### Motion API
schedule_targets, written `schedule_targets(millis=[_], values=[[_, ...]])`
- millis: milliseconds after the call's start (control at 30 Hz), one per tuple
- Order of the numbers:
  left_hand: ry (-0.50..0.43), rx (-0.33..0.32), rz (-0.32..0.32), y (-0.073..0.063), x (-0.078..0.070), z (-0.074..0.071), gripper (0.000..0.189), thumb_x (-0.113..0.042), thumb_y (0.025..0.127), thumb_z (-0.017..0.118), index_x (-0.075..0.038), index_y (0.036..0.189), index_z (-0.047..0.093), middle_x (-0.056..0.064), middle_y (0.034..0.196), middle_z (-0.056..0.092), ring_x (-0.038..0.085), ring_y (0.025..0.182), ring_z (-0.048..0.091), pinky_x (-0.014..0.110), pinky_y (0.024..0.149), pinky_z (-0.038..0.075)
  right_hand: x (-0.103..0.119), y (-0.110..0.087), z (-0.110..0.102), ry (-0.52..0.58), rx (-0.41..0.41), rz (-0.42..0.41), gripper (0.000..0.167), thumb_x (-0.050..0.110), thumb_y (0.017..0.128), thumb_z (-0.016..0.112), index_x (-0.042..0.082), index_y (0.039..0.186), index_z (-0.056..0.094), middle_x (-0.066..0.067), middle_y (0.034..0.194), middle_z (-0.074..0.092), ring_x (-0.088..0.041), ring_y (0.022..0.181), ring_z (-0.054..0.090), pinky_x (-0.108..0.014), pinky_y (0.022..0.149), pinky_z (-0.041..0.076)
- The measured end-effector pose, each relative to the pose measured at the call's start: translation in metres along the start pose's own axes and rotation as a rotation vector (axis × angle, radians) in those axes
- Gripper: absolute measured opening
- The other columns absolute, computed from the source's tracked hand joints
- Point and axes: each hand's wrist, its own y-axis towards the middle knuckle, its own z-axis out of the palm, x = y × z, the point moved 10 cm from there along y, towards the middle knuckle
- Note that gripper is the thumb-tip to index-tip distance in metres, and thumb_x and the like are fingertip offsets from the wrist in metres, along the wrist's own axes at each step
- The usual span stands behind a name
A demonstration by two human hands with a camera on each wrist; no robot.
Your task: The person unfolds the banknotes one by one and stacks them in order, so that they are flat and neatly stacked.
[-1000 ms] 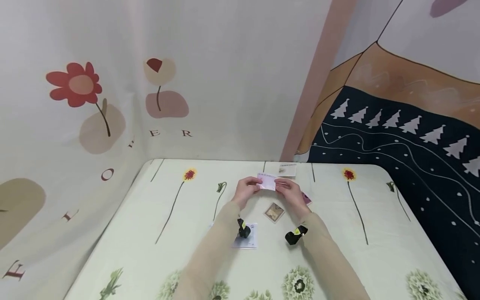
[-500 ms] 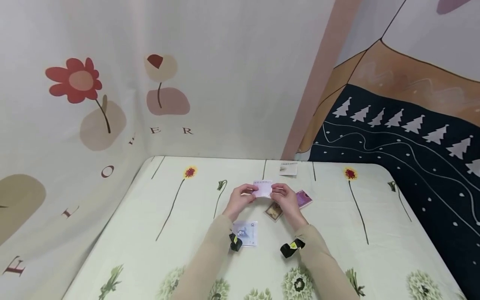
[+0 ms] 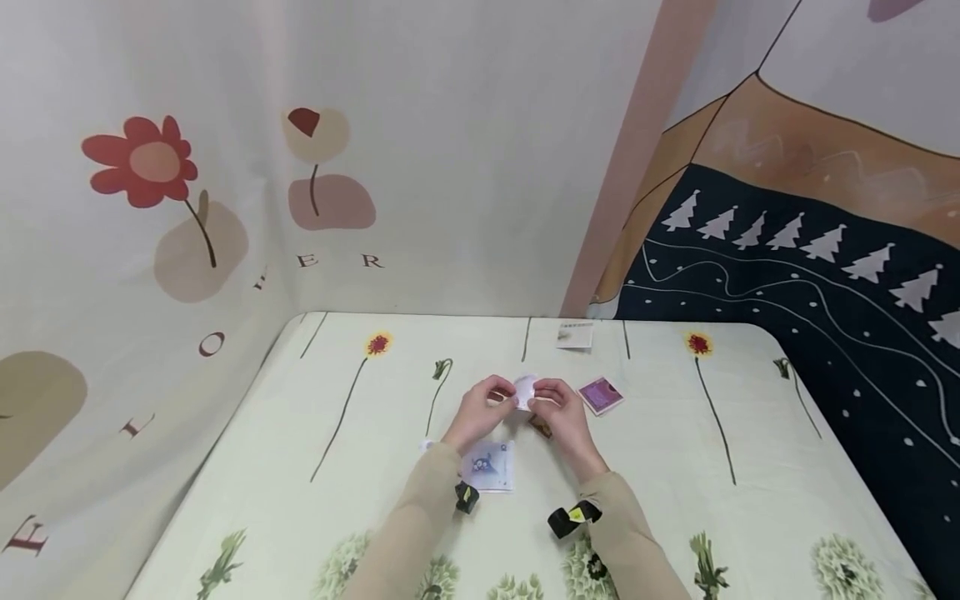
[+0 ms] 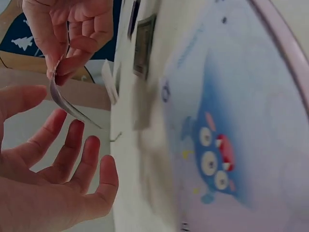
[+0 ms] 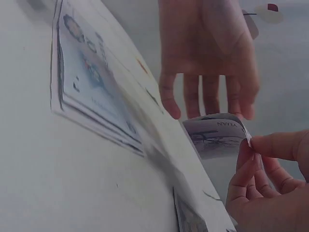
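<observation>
In the head view my right hand (image 3: 561,417) is over the middle of the table, pinching a pale purple banknote (image 3: 524,392). The right wrist view shows thumb and fingers at one end of this note (image 5: 215,135), which bears the print "YUAN" and bends in a curve. My left hand (image 3: 480,411) is at the other end; in the left wrist view its thumb and fingers (image 4: 72,145) are spread apart around the curved note (image 4: 67,106). A brown picture note (image 3: 540,427) lies below, partly hidden by the right hand.
Near my left forearm lies a stack of bluish notes (image 3: 489,468) with a cartoon face. A purple note or card (image 3: 600,396) lies right of the hands, and a whitish one (image 3: 574,335) at the table's far edge. Printed curtains stand behind the flowered tablecloth (image 3: 750,433).
Both hands have come closer to me with the note, which has gone from flat to bent. The purple piece at right is uncovered, while the right hand covers more of the brown note.
</observation>
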Motion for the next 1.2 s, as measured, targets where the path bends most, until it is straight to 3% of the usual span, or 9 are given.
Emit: schedule_targets(millis=[133,267,433,600,867,1000,1200], values=[[0.014,0.002,0.09,-0.001,-0.014,-0.002,0.021,-0.008,0.087,0.067,0.0,0.105,0.061,0.012,0.103,0.064,0.028,0.096,0.06,0.038,0.083,0.05,0.006,-0.008,0.007,0.015,0.016,-0.017,0.031,-0.013,0.083,0.061,-0.012,0.113,0.052,-0.013,0.098,0.062,-0.009,0.078,0.061,-0.023,0.065,0.051],[-0.017,-0.02,0.11,-0.001,-0.019,-0.005,0.021,-0.005,0.086,0.068,0.001,0.105,0.061,0.013,0.099,0.064,0.028,0.09,0.063,0.035,0.08,0.052,0.013,-0.014,0.012,0.004,0.033,-0.048,0.031,-0.013,0.083,0.062,-0.012,0.113,0.052,-0.014,0.098,0.063,-0.009,0.08,0.062,-0.021,0.067,0.05],[-0.069,-0.053,0.081,-0.004,-0.017,-0.007,0.022,-0.006,0.087,0.068,0.001,0.106,0.061,0.013,0.095,0.063,0.03,0.086,0.065,0.033,0.074,0.054,0.02,-0.017,0.016,0.001,0.068,-0.083,0.031,-0.015,0.081,0.062,-0.014,0.112,0.053,-0.016,0.098,0.063,-0.01,0.082,0.062,-0.021,0.071,0.051],[-0.144,-0.066,0.039,-0.007,-0.013,-0.007,0.026,-0.004,0.087,0.067,-0.001,0.111,0.059,0.014,0.096,0.063,0.027,0.084,0.066,0.031,0.071,0.055,0.019,-0.02,0.016,-0.004,0.071,-0.059,0.032,-0.015,0.081,0.062,-0.013,0.112,0.054,-0.017,0.101,0.062,-0.013,0.085,0.062,-0.023,0.075,0.052],[-0.28,-0.031,-0.045,-0.015,0.002,-0.008,0.037,0.001,0.091,0.056,-0.006,0.128,0.053,0.018,0.102,0.062,0.028,0.081,0.069,0.038,0.074,0.057,0.018,-0.024,0.013,-0.084,0.097,-0.009,0.03,-0.011,0.084,0.063,-0.009,0.114,0.058,-0.021,0.106,0.063,-0.018,0.091,0.063,-0.023,0.078,0.051],[-0.314,-0.014,-0.023,-0.018,0.004,-0.01,0.045,0.007,0.09,0.051,-0.006,0.133,0.049,0.023,0.105,0.06,0.032,0.084,0.068,0.039,0.075,0.057,0.019,-0.025,0.008,-0.127,0.109,-0.007,0.03,-0.01,0.084,0.063,-0.009,0.114,0.058,-0.022,0.106,0.064,-0.019,0.091,0.063,-0.022,0.077,0.051],[-0.334,-0.055,-0.002,-0.024,0.009,-0.017,0.048,0.012,0.088,0.05,-0.006,0.133,0.05,0.024,0.105,0.06,0.034,0.084,0.068,0.039,0.074,0.057,0.021,-0.025,-0.001,-0.126,0.093,-0.016,0.029,-0.012,0.083,0.062,-0.012,0.112,0.057,-0.022,0.103,0.063,-0.016,0.09,0.061,-0.021,0.076,0.051]])
